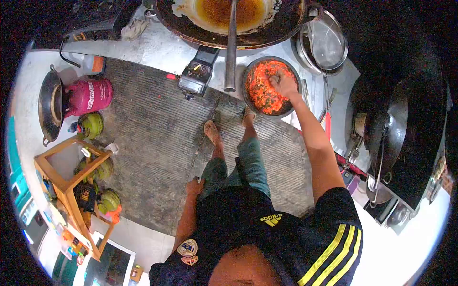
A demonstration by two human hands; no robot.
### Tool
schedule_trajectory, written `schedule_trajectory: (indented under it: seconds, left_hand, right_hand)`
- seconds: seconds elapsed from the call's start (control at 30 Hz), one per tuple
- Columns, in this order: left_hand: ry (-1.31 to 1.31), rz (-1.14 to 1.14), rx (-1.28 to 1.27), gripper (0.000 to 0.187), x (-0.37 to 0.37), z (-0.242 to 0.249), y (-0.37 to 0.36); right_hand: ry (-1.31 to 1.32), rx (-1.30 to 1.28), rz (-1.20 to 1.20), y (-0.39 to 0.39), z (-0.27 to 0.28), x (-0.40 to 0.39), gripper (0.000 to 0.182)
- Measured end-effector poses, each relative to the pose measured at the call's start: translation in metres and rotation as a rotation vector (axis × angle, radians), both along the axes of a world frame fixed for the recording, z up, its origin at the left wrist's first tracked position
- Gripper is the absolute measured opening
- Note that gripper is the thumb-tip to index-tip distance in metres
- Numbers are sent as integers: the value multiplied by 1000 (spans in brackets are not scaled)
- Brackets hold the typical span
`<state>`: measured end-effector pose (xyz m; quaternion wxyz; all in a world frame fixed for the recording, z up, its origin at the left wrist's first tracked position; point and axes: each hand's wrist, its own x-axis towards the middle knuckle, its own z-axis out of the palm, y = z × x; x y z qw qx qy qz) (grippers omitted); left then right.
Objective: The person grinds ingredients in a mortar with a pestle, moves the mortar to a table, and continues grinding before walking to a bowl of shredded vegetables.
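My right hand (285, 86) is down in a dark round bowl (247, 97) of chopped red mixture with green bits (265, 90), which looks like chillies. Its fingers are bunched and closed into the mixture, their tips partly hidden. At my left thigh, my left hand (193, 187) hangs against the shorts (214, 174), apparently holding nothing, with its fingers loosely apart. Just ahead of the bowl, a large wok (167, 24) contains brown oil (214, 10). A long metal handle (230, 62) sticks out over the wok's near rim.
A burner's black control box (194, 76) juts from the counter's front edge. Metal strainers (329, 43) lie right of the wok. Another wok (396, 119) stands farther right. Left are a pink gas cylinder (93, 95), green cylinders (90, 125) and a wooden frame (71, 181).
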<state>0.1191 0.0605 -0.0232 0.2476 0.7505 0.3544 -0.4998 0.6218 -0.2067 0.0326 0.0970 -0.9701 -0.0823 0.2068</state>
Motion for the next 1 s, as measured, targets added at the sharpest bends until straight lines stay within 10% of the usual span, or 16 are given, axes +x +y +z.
schedule_trajectory:
  seconds: [1.0]
  left_hand:
    - [-70, -3, -22, 54, -13, -19, 4]
  right_hand:
    - [50, 213, 155, 26, -1, 61, 53]
